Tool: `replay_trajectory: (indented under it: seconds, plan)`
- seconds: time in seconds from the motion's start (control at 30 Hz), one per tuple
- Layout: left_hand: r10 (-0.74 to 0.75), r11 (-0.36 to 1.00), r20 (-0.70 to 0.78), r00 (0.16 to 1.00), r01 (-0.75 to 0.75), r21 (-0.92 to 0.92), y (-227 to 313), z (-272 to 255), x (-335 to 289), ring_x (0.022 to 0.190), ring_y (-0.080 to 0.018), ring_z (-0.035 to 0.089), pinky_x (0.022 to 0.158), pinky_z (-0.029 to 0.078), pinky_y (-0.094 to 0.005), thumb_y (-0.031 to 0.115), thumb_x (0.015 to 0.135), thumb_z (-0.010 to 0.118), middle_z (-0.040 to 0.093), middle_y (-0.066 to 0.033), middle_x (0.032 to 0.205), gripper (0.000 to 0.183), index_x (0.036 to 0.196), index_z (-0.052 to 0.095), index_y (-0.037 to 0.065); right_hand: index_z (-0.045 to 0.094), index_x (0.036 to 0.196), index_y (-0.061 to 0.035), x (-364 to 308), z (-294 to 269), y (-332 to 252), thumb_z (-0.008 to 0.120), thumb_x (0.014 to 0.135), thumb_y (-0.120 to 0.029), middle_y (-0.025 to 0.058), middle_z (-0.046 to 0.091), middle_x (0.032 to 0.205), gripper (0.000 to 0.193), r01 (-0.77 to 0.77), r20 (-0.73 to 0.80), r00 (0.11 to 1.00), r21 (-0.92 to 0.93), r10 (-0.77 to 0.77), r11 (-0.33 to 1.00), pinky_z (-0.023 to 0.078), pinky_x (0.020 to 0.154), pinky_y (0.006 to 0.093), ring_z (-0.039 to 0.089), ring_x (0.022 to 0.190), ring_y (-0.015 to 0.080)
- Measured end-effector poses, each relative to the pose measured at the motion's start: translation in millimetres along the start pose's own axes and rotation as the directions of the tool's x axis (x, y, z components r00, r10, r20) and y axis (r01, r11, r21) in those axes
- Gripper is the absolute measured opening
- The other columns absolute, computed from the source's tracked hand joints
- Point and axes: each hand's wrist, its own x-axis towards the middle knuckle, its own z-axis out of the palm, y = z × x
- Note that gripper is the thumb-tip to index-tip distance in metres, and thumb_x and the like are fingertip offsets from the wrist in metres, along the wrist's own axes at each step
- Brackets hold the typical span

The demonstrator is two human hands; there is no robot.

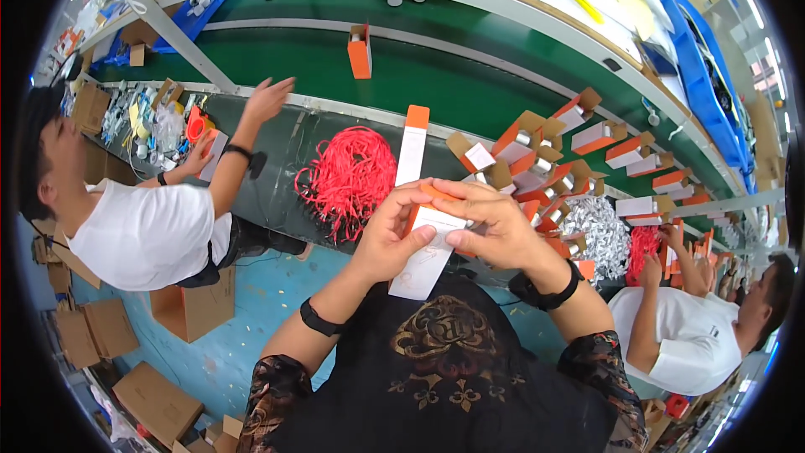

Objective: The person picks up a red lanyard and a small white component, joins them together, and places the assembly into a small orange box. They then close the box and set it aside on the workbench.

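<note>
Between my two hands is a tall white box with an orange top (pixel 422 267), held upright in front of my chest. My left hand (pixel 392 233) grips its left side, thumb on the front face. Across the orange top lie the fingers of my right hand (pixel 495 222), its thumb also pressed to the front. Just beyond, another white and orange box (pixel 412 147) lies on the dark bench. Left of my hands sits a heap of red cords (pixel 348 176). To the right stand several open orange and white boxes (pixel 528 147), some with white items inside.
A green conveyor (pixel 293 54) runs behind the bench, carrying one orange box (pixel 359 52). Silver strips (pixel 595 231) are piled at right. Co-workers in white shirts stand at left (pixel 151 231) and right (pixel 679 340). Cardboard boxes (pixel 159 403) rest on the blue floor.
</note>
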Motion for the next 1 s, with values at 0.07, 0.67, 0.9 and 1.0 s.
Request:
replay_trajectory:
  seconds: [0.07, 0.67, 0.9, 1.0]
  plan:
    - [-0.006, 1.000, -0.027, 1.000, 0.006, -0.018, -4.5, -5.1, -5.9, 0.129, -0.0219, 0.044, 0.106, 0.038, -0.0363, -0.003, 0.089, 0.060, 0.041, -0.0162, 0.139, 0.040, 0.125, 0.045, 0.006, 0.063, 0.123, -0.0036, -0.7, 17.1, 10.1, 0.068, 0.082, -0.004, 0.0179, 0.054, 0.135, 0.041, -0.051, -0.019, 0.998, 0.056, 0.052, 0.997, 0.043, 0.099, 0.0363, 0.054, 0.120, 0.0280]
    - [0.039, 0.319, -0.612, 0.790, 0.570, 0.757, -107.5, -263.5, -33.0, 0.118, -0.0385, 0.054, 0.099, 0.043, -0.0429, 0.011, 0.070, 0.075, 0.054, -0.0252, 0.127, 0.084, 0.140, 0.031, -0.001, 0.057, 0.117, 0.0017, -60.9, 55.4, 44.5, 0.062, 0.088, 0.001, 0.0054, 0.065, 0.102, 0.030, -0.484, -0.446, 0.543, 0.526, 0.711, 0.699, 0.049, 0.084, 0.0249, 0.062, 0.094, 0.0118]
    - [0.235, 0.051, -0.732, 0.640, 0.744, 0.667, -72.1, -355.0, -14.1, 0.118, -0.0405, 0.051, 0.103, 0.038, -0.0455, 0.013, 0.070, 0.074, 0.054, -0.0236, 0.125, 0.080, 0.138, 0.036, -0.002, 0.062, 0.106, 0.0006, -173.0, 40.2, 9.4, 0.062, 0.089, -0.001, 0.0008, 0.064, 0.097, 0.018, -0.692, -0.792, 0.223, 0.281, 0.568, 0.665, 0.047, 0.077, 0.0218, 0.058, 0.085, 0.0068]
    - [0.224, -0.088, -0.739, 0.635, 0.768, 0.634, -78.1, -363.5, -18.0, 0.112, -0.0406, 0.053, 0.095, 0.043, -0.0482, 0.017, 0.072, 0.072, 0.055, -0.0227, 0.122, 0.072, 0.135, 0.042, -0.001, 0.062, 0.109, 0.0000, -233.5, 41.4, 2.1, 0.061, 0.091, -0.005, 0.0022, 0.064, 0.099, 0.019, -0.699, -0.864, 0.039, 0.335, 0.501, 0.632, 0.047, 0.077, 0.0225, 0.058, 0.084, 0.0077]
